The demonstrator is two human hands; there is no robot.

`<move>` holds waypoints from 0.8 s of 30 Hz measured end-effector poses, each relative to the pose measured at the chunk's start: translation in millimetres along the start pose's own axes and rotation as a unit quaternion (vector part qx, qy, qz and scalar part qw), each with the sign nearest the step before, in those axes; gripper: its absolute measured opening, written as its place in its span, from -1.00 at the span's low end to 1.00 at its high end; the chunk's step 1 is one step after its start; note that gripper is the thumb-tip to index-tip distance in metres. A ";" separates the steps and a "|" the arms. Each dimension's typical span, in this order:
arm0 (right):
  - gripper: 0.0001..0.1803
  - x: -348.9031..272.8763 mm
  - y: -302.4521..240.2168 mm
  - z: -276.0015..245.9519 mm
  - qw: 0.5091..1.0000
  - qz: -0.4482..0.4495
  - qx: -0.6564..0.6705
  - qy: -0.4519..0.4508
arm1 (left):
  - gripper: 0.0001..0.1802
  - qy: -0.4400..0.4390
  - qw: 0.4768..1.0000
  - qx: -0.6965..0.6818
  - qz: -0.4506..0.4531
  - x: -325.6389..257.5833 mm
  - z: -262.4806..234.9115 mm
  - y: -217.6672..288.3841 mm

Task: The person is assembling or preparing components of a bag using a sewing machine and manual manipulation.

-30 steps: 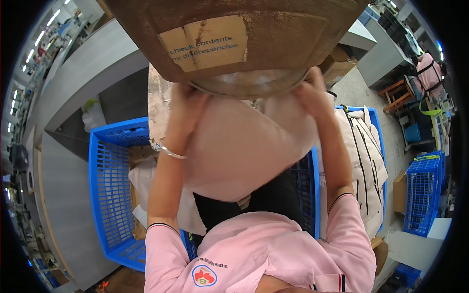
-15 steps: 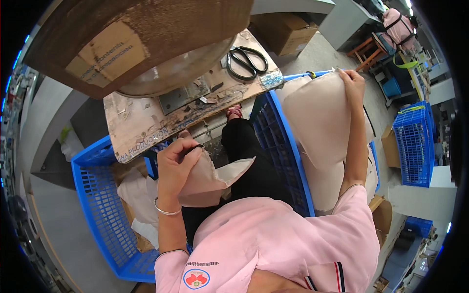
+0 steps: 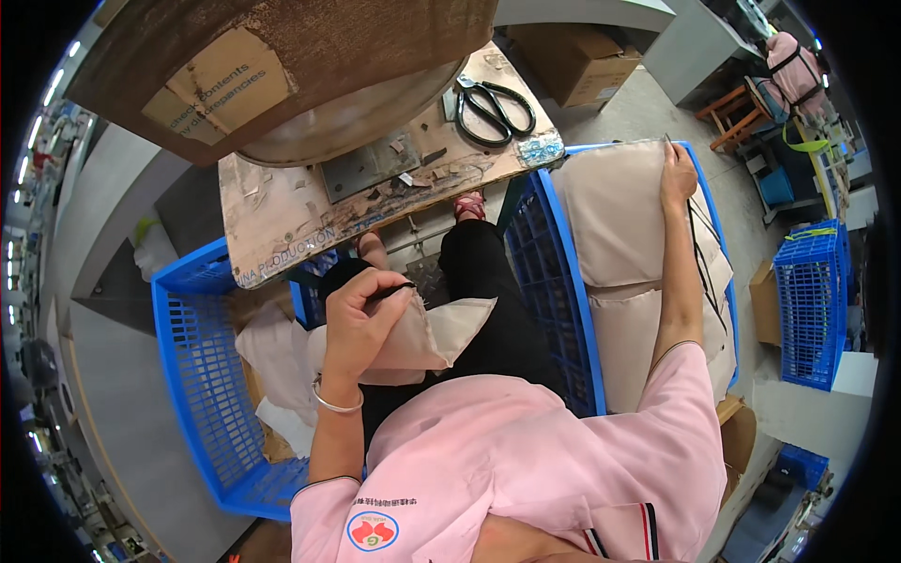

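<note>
My left hand point(image 3: 361, 319), closed, pinches a beige fabric piece point(image 3: 436, 333) with a frayed edge above my lap. A short black strip shows between its fingers. On the right, my right hand point(image 3: 678, 175) grips the far corner of a flat beige fabric panel point(image 3: 615, 216). That panel lies on top of more beige pieces point(image 3: 624, 333) in a blue plastic crate point(image 3: 574, 314). Thin black cords point(image 3: 704, 249) run along the right side of this stack, beside my right forearm. The tips of my right fingers are partly hidden.
A second blue crate point(image 3: 202, 403) with pale cloth stands at my left. Black-handled scissors point(image 3: 493, 111) and scraps lie on the worn wooden table point(image 3: 282, 216) ahead, under a big brown machine part point(image 3: 310, 56). A cardboard box point(image 3: 582, 70) sits beyond. Someone in pink sits far right.
My right hand has lowered the panel, which was raised and slanted, so it now lies flatter on the stack. The left hand keeps its piece. The view has shifted slightly.
</note>
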State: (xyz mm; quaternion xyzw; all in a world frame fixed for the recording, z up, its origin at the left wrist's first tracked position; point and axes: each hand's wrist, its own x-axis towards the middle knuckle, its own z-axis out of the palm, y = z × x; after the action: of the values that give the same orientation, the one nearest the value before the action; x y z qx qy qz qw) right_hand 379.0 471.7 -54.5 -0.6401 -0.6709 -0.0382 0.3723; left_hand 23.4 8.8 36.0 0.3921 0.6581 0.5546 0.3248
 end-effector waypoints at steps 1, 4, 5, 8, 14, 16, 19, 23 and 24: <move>-0.69 3.0 -0.9 0.4 1.000 -0.020 0.003 0.014 | -0.91 0.001 1.000 0.000 -0.001 -0.8 0.1 -0.6; -0.68 6.3 5.6 9.0 0.998 -0.055 0.005 0.024 | -0.90 0.006 1.000 -0.008 0.002 0.7 10.5 -1.0; -0.66 1.7 11.9 15.9 0.997 -0.073 -0.001 -0.018 | -0.89 0.010 1.000 0.002 0.010 2.8 15.3 -2.1; -0.59 -32.8 -7.5 22.4 0.979 -0.201 -0.027 -0.010 | -0.88 0.046 0.997 0.036 0.042 5.0 21.1 0.3; -0.56 -178.4 -161.3 -91.4 0.774 -0.101 0.418 -0.465 | -0.89 0.174 0.962 0.133 0.163 12.8 22.3 1.1; -0.57 -212.1 -201.9 -135.2 0.619 -0.187 0.516 -0.562 | -0.87 0.142 0.975 0.091 0.143 15.3 38.3 -1.4; -0.77 -243.2 -203.4 -144.8 0.606 -0.207 0.411 -0.649 | -0.88 0.130 0.974 0.071 0.171 6.7 53.0 -2.2; -0.93 -241.4 -223.8 -164.9 0.665 -0.273 0.410 -0.562 | -0.86 0.093 0.980 0.056 0.167 -12.1 30.5 -12.0; -0.95 -238.2 -219.0 -169.0 0.674 -0.242 0.427 -0.552 | -0.85 0.085 0.981 0.061 0.162 -16.1 21.0 -18.7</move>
State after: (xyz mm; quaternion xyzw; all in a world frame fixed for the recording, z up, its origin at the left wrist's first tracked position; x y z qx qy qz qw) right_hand 237.7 145.8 29.7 -0.1314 -0.8287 0.5243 0.1451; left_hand 46.4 3.3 13.8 0.4639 0.6436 0.5901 0.1495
